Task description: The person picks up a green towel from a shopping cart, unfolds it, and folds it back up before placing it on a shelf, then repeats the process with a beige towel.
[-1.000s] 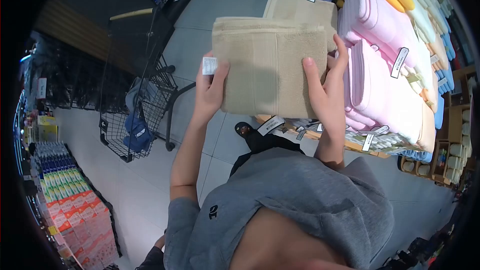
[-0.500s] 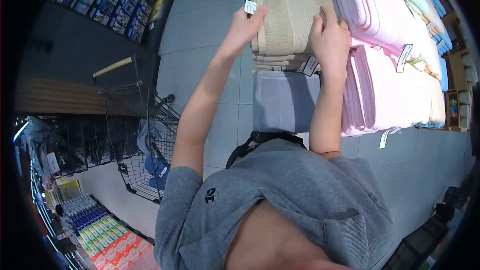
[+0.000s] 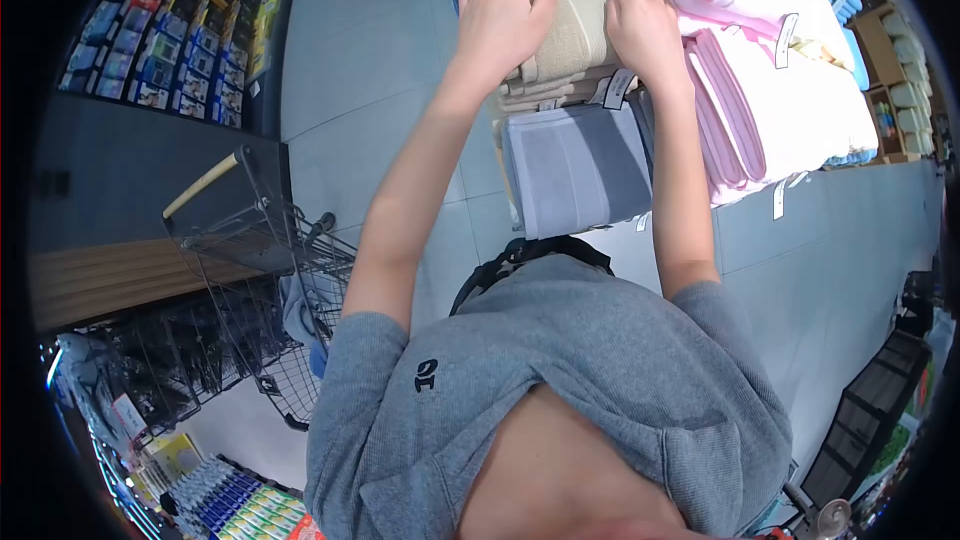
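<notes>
The left hand (image 3: 503, 15) lies flat, fingers spread, on the beige towel (image 3: 578, 20), and the right hand (image 3: 640, 25) presses open-palmed on the same towel just beside it; neither grips it. The towel sits on top of a beige stack at the far edge, above grey towels (image 3: 578, 168). Pink towels (image 3: 745, 70) lie right. A shopping cart (image 3: 265, 280) stands near left on the floor.
</notes>
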`<state>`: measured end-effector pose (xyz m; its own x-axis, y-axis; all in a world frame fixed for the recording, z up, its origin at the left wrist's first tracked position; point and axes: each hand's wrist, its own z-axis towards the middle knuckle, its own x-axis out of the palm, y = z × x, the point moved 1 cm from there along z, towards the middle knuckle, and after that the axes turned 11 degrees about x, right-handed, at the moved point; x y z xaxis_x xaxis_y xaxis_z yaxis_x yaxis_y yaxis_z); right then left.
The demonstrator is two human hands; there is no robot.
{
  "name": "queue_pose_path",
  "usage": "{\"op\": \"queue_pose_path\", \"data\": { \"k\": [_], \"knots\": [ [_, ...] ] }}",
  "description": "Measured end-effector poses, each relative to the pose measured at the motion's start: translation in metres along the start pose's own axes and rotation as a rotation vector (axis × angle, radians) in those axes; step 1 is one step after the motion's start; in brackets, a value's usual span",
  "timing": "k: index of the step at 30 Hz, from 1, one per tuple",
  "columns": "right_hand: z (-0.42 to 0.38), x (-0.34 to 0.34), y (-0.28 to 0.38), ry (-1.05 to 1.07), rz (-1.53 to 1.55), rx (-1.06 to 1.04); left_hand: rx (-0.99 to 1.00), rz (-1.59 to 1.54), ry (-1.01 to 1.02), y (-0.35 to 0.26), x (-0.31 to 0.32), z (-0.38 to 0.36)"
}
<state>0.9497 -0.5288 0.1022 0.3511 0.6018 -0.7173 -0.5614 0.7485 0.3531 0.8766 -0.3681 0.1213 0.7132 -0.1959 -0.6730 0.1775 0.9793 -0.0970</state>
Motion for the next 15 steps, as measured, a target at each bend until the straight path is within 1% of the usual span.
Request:
{"op": "queue_pose_path", "data": {
  "k": [2, 3, 5, 8, 11, 12, 14, 15],
  "knots": [
    [-0.001, -0.001, 0.000, 0.104, 0.030, 0.080, -0.168, -0.180, 0.294, 0.020, 0.033, -0.012],
    [-0.001, -0.002, 0.000, 0.153, 0.047, 0.121, -0.168, -0.186, 0.316, 0.025, 0.035, -0.012],
    [0.000, -0.004, 0.004, 0.148, 0.037, 0.109, -0.171, -0.198, 0.364, 0.031, 0.041, -0.014],
    [0.000, -0.003, 0.005, 0.120, 0.017, 0.066, -0.041, -0.316, -0.027, 0.026, 0.035, -0.013],
    [0.000, -0.003, 0.006, 0.082, 0.015, 0.044, -0.057, -0.314, -0.022, 0.027, 0.031, -0.012],
    [0.000, -0.004, 0.007, 0.075, 0.017, 0.039, -0.135, -0.390, -0.100, 0.027, 0.027, -0.014],
    [-0.002, -0.011, 0.011, 0.009, 0.159, 0.010, -0.297, -0.532, -0.263, 0.029, 0.020, -0.021],
    [-0.002, -0.017, 0.015, -0.021, 0.235, -0.009, -0.310, -0.518, -0.273, 0.034, 0.017, -0.023]
  ]
}}
